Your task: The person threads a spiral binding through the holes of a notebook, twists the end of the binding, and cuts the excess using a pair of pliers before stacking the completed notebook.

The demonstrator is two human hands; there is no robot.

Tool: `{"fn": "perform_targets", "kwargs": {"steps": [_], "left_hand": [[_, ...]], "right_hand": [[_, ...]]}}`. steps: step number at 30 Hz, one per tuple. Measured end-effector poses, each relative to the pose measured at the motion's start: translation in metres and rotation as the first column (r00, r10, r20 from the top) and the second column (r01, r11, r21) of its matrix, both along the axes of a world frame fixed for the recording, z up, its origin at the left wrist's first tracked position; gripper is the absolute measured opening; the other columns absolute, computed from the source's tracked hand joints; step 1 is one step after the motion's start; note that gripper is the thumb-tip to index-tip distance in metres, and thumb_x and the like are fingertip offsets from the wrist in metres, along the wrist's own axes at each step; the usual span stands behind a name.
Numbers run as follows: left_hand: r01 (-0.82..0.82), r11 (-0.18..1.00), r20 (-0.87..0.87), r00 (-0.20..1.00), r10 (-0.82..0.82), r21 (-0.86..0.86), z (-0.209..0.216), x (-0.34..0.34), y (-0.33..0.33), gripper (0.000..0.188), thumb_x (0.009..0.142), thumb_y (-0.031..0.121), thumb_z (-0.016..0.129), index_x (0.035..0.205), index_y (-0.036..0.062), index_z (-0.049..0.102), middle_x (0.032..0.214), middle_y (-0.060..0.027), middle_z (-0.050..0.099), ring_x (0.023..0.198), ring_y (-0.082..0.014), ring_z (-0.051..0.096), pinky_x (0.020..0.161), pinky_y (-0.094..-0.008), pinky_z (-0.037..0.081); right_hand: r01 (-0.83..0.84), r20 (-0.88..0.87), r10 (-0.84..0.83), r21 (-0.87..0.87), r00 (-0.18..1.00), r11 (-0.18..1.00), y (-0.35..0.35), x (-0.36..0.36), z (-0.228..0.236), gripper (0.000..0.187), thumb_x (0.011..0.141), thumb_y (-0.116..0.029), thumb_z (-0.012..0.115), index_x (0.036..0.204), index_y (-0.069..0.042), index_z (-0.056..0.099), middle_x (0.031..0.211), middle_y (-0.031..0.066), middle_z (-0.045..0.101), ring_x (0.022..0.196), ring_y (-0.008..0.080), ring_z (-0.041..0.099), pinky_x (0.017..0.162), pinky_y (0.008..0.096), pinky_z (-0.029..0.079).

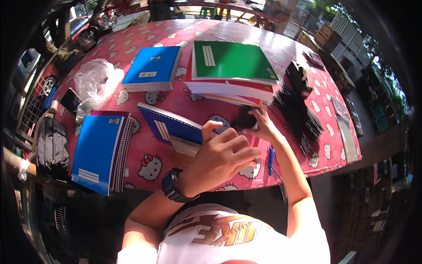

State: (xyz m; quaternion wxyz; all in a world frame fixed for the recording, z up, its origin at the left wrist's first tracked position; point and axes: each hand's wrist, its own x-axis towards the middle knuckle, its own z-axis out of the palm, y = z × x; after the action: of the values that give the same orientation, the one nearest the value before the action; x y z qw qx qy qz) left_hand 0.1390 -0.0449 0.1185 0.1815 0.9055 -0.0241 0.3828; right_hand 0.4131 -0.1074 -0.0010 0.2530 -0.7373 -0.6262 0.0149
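Observation:
My left hand (226, 154), with a black watch (172, 185) on its wrist, is closed on a dark blue spiral notebook (169, 125) held tilted above the table. Its thumb lies along the notebook's bound edge, and the other fingers curl in. A thin coiled wire (277, 178) hangs beside those fingers; its upper end is hard to make out. Farther right, my right hand (263, 125) reaches to a dark object (245, 118) in front of the large notebook stack. Its fingers are bent against that object, whose kind I cannot make out. A blue pen (271, 160) lies near my right forearm.
Green and red notebooks (233, 61) are stacked at the far middle. Blue notebooks (151, 66) form piles at far left and near left (99, 147). A clear plastic bag (96, 81), a phone (70, 101) and black mesh material (299, 116) lie on the pink tablecloth (327, 127).

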Motion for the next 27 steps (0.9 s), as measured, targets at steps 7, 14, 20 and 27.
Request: {"fn": "perform_targets", "kwargs": {"steps": [7, 14, 20, 27], "left_hand": [[-0.001, 0.998, 0.058, 0.998, 0.005, -0.064, 0.000, 0.002, -0.002, 0.012, 0.078, 0.024, 0.064, 0.085, 0.0168, 0.058, 0.078, 0.0047, 0.051, 0.083, -0.0131, 0.051, 0.086, -0.0398, 0.027], [-0.151, 0.986, 0.092, 0.985, 0.143, 0.075, -0.004, 0.000, 0.002, 0.015, 0.080, 0.028, 0.062, 0.089, 0.0166, 0.057, 0.081, 0.0044, 0.053, 0.089, -0.0137, 0.052, 0.091, -0.0437, 0.024], [0.061, 0.992, 0.141, 0.989, -0.045, -0.113, -0.007, 0.006, 0.002, 0.015, 0.077, 0.027, 0.064, 0.078, 0.0156, 0.055, 0.077, 0.0025, 0.051, 0.084, -0.0141, 0.051, 0.087, -0.0402, 0.027], [0.035, 0.987, 0.119, 0.993, -0.017, -0.155, -0.009, 0.010, 0.000, 0.017, 0.077, 0.028, 0.064, 0.085, 0.0161, 0.055, 0.083, 0.0026, 0.050, 0.089, -0.0137, 0.050, 0.085, -0.0394, 0.026]], "right_hand": [[0.062, 0.026, -0.063, 0.025, 0.998, 0.998, 0.012, -0.025, -0.005, 0.070, 0.053, -0.032, 0.081, 0.108, -0.004, 0.050, 0.113, 0.0194, 0.047, 0.108, 0.0378, 0.045, 0.090, 0.0445, 0.040], [0.087, -0.544, -0.084, -0.021, 0.835, 0.996, -0.006, -0.037, -0.016, 0.065, 0.064, -0.030, 0.076, 0.116, -0.003, 0.049, 0.100, 0.0136, 0.056, 0.098, 0.0275, 0.054, 0.085, 0.0359, 0.045], [0.239, -0.900, 0.414, 0.376, -0.133, 0.895, -0.089, -0.100, -0.008, 0.061, 0.079, -0.051, 0.062, 0.120, -0.007, 0.049, 0.110, 0.0088, 0.057, 0.093, 0.0190, 0.058, 0.069, 0.0331, 0.050], [0.326, -0.812, 0.515, 0.425, -0.276, 0.845, -0.086, -0.105, -0.004, 0.059, 0.085, -0.060, 0.046, 0.124, -0.017, 0.049, 0.120, 0.0025, 0.054, 0.107, 0.0164, 0.053, 0.090, 0.0330, 0.041]]}}
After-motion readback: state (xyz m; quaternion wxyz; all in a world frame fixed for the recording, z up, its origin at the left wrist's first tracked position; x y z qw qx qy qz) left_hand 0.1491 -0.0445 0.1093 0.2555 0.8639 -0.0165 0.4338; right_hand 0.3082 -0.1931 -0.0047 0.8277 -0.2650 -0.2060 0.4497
